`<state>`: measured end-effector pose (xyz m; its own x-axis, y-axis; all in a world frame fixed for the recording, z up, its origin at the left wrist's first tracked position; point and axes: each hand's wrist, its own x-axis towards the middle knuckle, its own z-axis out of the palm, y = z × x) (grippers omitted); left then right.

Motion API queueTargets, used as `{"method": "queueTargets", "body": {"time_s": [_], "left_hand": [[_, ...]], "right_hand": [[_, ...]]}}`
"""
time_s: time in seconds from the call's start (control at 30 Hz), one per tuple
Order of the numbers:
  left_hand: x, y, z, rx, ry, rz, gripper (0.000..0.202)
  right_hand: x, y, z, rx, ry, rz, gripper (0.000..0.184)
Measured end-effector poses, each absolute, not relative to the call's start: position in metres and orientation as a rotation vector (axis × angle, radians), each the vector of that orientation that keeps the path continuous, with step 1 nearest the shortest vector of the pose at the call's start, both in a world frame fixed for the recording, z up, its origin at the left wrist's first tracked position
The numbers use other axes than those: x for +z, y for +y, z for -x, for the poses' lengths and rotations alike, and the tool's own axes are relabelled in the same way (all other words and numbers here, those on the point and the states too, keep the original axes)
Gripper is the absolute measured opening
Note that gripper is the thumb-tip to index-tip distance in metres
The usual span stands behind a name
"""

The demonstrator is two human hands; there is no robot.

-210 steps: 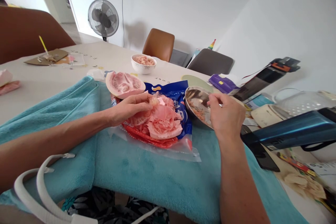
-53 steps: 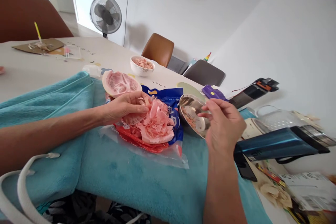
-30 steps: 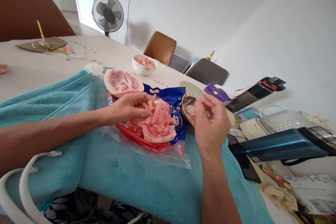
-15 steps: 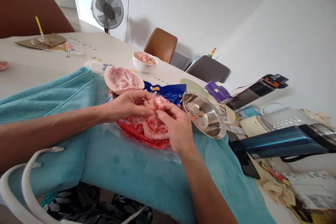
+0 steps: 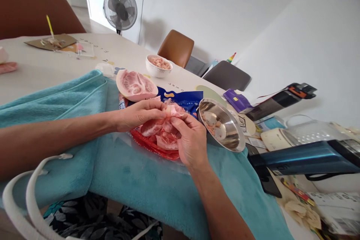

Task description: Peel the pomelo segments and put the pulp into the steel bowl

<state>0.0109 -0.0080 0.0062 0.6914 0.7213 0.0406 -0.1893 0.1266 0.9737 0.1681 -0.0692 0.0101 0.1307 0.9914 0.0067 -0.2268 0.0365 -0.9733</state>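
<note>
The left hand point(image 5: 142, 115) and right hand point(image 5: 192, 140) pinch a pink piece point(image 5: 172, 111) between them, above the peelings point(image 5: 166, 139), near the bowl point(image 5: 233, 132). They seem to be parting skin from flesh, which calls for a gentle pull.

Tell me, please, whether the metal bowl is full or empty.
Neither: the metal bowl holds some small pinkish bits, with much bare wall showing.

Left hand point(image 5: 140, 115) close beside right hand point(image 5: 192, 140)
</note>
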Motion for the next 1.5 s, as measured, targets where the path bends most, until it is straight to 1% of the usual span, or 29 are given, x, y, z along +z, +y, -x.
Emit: {"method": "queueTargets", "body": {"time_s": [0.07,0.13,0.33,0.47,0.6,0.63,0.7,0.77,0.83,0.9,1.07,1.2,1.3,1.4,1.5], "left_hand": [[0.004,-0.007,-0.011,0.703,0.471,-1.159,0.010],[0.002,-0.007,-0.012,0.665,0.410,-1.057,0.008],[0.007,-0.008,-0.011,0.520,0.292,-0.952,0.012],[0.011,-0.011,-0.013,0.526,0.300,-0.941,0.015],[0.007,-0.009,-0.012,0.629,0.375,-0.971,0.006],[0.006,-0.008,-0.011,0.679,0.415,-1.016,0.007],[0.006,-0.007,-0.010,0.750,0.501,-1.164,0.013],[0.007,-0.006,-0.009,0.764,0.548,-1.331,0.017],[0.008,-0.005,-0.009,0.775,0.553,-1.450,0.016],[0.007,-0.005,-0.010,0.835,0.565,-1.591,0.014],[-0.002,-0.003,-0.013,1.011,0.607,-2.072,0.009],[-0.003,-0.003,-0.013,1.013,0.649,-2.210,0.004],[0.003,-0.005,-0.013,0.943,0.586,-2.084,0.006],[0.008,-0.008,-0.011,0.820,0.495,-1.824,0.011],[0.009,-0.009,-0.009,0.737,0.477,-1.593,0.018]], "right_hand": [[0.012,-0.070,-0.166,1.250,-0.948,1.027,0.008],[0.013,-0.071,-0.164,1.296,-0.928,0.981,0.008],[0.015,-0.073,-0.162,1.367,-0.876,0.934,0.009],[0.014,-0.074,-0.160,1.390,-0.802,0.916,0.012],[0.011,-0.069,-0.164,1.377,-0.855,0.953,0.014],[0.011,-0.066,-0.168,1.369,-0.890,0.992,0.015],[0.009,-0.062,-0.176,1.274,-0.974,1.085,0.016],[0.010,-0.061,-0.186,0.988,-1.080,1.171,0.018],[0.013,-0.062,-0.192,0.676,-1.166,1.215,0.019],[0.016,-0.066,-0.192,0.568,-1.254,1.233,0.019],[0.012,-0.068,-0.178,0.811,-1.445,1.212,0.022],[0.005,-0.064,-0.174,0.904,-1.402,1.189,0.017],[0.005,-0.062,-0.174,1.063,-1.247,1.115,0.015],[0.007,-0.062,-0.174,1.273,-1.077,1.043,0.017],[0.008,-0.062,-0.173,1.406,-0.977,1.004,0.019]]}}
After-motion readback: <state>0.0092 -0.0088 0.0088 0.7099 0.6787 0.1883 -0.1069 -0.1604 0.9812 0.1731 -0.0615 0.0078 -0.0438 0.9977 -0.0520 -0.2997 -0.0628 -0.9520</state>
